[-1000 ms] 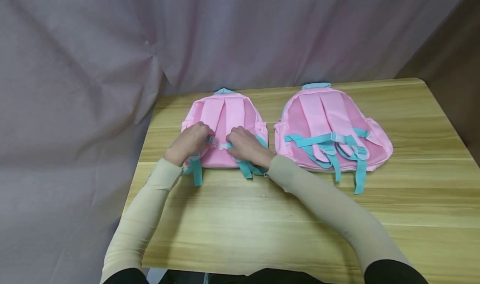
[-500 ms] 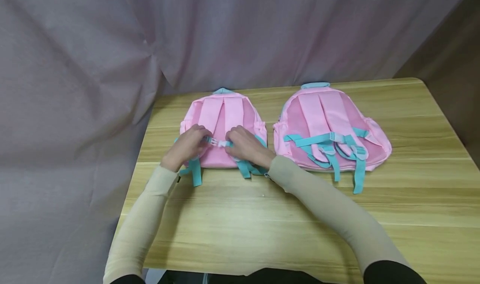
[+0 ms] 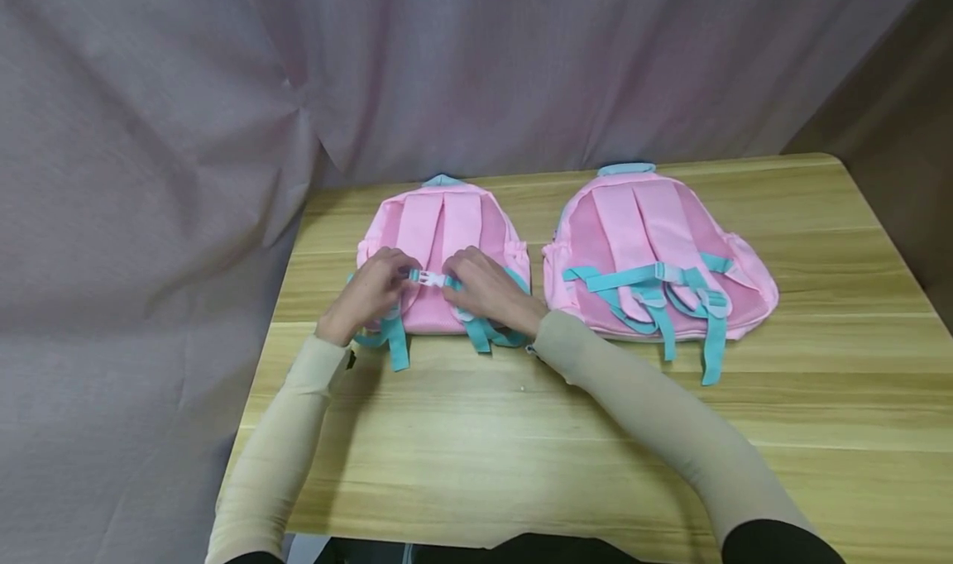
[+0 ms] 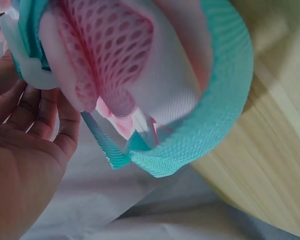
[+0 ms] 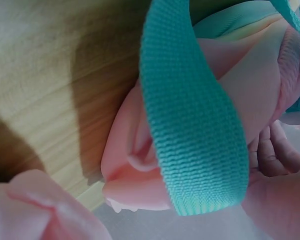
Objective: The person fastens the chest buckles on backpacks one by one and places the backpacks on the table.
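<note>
A pink backpack (image 3: 495, 225) lies on the table with its shoulder straps up. Between my hands, across its lower back, the two white halves of a side-release buckle (image 3: 428, 278) meet on teal webbing. My left hand (image 3: 372, 289) pinches the buckle's left strap; in the left wrist view its fingers curl beside a translucent strap adjuster (image 4: 27, 60). My right hand (image 3: 487, 287) pinches the right strap, and the fingertips are hidden in the head view. A wide teal strap (image 5: 195, 120) loops in front of that hand in the right wrist view.
A second pink backpack (image 3: 581, 250) lies to the right, its teal straps joined across it and strap ends hanging over its lower edge. Both bags rest on a wooden table (image 3: 476, 448). A grey curtain (image 3: 476, 68) hangs behind and at the left.
The buckle halves, apart a second ago, have come together between the hands. The left hand has shifted slightly left and down, the right hand slightly left. The second backpack stays put.
</note>
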Demonstrator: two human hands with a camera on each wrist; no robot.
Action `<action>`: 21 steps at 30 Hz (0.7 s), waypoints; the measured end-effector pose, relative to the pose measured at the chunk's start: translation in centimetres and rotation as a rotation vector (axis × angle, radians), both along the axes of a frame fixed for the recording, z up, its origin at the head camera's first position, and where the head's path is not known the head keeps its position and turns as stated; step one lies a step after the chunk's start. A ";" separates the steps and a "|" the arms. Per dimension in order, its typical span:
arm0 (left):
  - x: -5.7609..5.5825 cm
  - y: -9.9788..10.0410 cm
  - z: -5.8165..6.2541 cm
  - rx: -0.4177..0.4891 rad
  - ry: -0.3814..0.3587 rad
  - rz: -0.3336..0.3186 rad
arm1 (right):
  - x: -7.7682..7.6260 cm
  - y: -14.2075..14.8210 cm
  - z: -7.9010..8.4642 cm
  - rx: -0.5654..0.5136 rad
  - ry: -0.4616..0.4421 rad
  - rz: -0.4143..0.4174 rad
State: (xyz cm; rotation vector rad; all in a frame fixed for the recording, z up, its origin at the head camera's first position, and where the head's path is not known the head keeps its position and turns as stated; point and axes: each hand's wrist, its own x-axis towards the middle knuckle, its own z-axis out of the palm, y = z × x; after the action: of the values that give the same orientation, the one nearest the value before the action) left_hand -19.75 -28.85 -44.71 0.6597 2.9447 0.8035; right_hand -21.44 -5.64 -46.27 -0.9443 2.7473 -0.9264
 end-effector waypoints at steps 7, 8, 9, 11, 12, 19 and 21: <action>0.3 0.1 0.1 0.054 -0.039 0.020 | 0.2 0.1 0.1 0.007 0.008 0.013; 0.3 0.1 0.1 0.059 -0.039 0.021 | 0.2 0.1 0.1 0.007 0.010 0.017; 0.3 0.2 0.1 0.064 -0.038 0.023 | 0.2 0.2 0.1 0.007 0.013 0.020; 0.3 0.2 0.0 0.069 -0.030 0.025 | 0.2 0.2 0.2 0.008 0.019 0.026; 0.3 0.2 -0.1 0.070 -0.024 0.026 | 0.2 0.2 0.2 0.008 0.023 0.029; 0.4 0.4 -0.3 0.083 0.007 0.023 | 0.2 0.3 0.1 -0.004 0.039 0.049; 0.4 0.4 -0.3 0.085 0.017 0.022 | 0.2 0.3 0.2 0.002 0.037 0.050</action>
State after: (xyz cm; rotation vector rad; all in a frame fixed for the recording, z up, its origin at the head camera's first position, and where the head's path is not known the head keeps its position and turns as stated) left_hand -19.39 -28.42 -45.02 0.6434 2.9518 0.9343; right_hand -21.23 -5.34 -46.10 -1.0345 2.7407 -0.9065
